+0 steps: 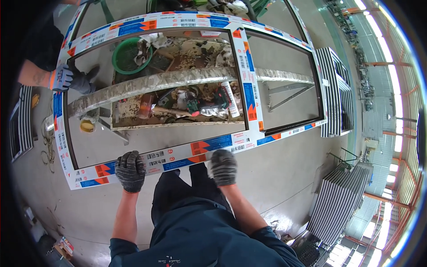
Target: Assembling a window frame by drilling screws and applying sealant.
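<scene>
A large rectangular window frame (251, 91), wrapped in white, blue and orange printed film, lies flat in front of me with a bar dividing its opening. My left hand (130, 171), in a dark grey striped knit glove, has its fingers curled over the near rail, left of my body. Farther right, at the outer edge of the same rail, is my right hand (223, 167) in a matching glove. It is smeared by motion, so its finger grip is unclear. Beneath the frame runs a padded support beam (155, 82) wrapped in film.
A co-worker's gloved hand (61, 78) touches the frame's left side. Below the opening, a worn tray (178, 123) carries a green basin (116, 58), a cordless drill (209, 104) and a white tube (230, 99). Stacked metal frames (336, 95) and a profile stack (340, 202) stand right.
</scene>
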`<action>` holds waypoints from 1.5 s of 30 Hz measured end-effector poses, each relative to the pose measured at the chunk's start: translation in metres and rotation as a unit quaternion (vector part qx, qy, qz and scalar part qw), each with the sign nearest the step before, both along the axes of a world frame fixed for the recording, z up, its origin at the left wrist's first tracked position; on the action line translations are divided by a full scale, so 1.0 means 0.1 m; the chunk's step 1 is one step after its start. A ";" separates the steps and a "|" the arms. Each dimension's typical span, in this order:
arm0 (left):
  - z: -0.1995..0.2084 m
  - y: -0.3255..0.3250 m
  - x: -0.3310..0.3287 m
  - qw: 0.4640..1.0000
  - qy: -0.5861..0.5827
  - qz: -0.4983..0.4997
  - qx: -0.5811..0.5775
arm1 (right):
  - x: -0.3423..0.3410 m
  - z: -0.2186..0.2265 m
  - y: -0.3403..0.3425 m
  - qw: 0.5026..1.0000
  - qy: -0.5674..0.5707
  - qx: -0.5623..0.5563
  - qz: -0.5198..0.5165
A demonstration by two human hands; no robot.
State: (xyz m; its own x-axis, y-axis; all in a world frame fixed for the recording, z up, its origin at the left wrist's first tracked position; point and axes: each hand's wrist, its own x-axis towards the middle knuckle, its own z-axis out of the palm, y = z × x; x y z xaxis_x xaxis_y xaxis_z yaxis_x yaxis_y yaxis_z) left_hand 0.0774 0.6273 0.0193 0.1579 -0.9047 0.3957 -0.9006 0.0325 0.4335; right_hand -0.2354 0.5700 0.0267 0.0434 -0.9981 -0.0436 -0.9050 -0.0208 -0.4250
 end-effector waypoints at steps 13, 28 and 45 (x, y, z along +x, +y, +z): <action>-0.01 0.02 0.03 1.000 0.007 0.001 -0.010 | 0.13 0.07 -0.14 0.996 0.016 -0.054 -0.073; -0.01 0.03 0.04 1.000 0.001 0.001 -0.013 | 0.42 0.20 0.06 0.999 0.015 -0.021 0.031; -0.06 0.10 0.07 1.000 -0.007 -0.006 0.012 | 0.39 0.21 0.04 0.996 0.036 -0.051 0.063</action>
